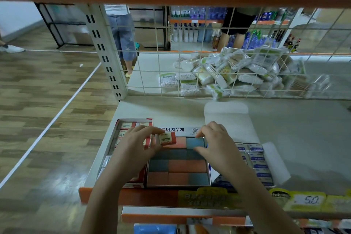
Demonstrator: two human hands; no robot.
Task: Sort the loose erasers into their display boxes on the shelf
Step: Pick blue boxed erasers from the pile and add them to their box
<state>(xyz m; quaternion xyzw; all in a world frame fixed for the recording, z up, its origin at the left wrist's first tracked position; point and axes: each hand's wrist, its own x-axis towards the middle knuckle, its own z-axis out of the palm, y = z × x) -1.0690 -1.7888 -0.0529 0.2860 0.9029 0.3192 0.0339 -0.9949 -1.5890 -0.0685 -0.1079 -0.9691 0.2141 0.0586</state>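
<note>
left box (121, 138) half under left hand (136, 144)

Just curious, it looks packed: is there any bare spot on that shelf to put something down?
Yes. The shelf is bare to the right of the open box flap, back to the wire grid, and behind the boxes. The front left is crowded: red-sleeved eraser box, coloured eraser box and blue-labelled erasers side by side, with left hand and right hand over them.
</note>
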